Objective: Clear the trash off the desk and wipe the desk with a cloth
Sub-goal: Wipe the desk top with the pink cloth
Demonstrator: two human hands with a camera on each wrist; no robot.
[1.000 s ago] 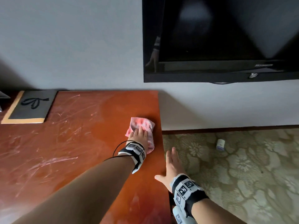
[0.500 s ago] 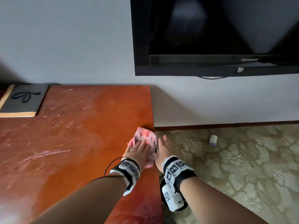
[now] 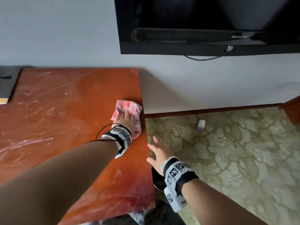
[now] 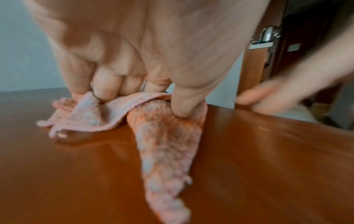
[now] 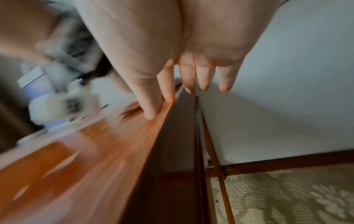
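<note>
A pink cloth (image 3: 128, 108) lies on the orange-brown desk (image 3: 65, 111), near its far right edge. My left hand (image 3: 125, 120) lies flat on the cloth and presses it down. In the left wrist view the thumb and fingertips of this hand (image 4: 143, 104) push into the bunched cloth (image 4: 168, 144). My right hand (image 3: 159, 150) hovers with fingers spread beside the desk's right edge and holds nothing. In the right wrist view the thumb of that hand (image 5: 172, 94) touches the desk's edge (image 5: 149, 151). White smears streak the desk's left half.
A black television (image 3: 203, 25) hangs on the wall above. A small white container (image 3: 201, 125) lies on the patterned carpet (image 3: 235, 159). A dark bin (image 3: 158, 181) sits below the desk edge under my right hand. A dark mat (image 3: 8, 85) lies at the desk's far left.
The left hand pulled the cloth nearer along the right edge, then pushed it away again. The right hand came up beside the cloth, then drew back.
</note>
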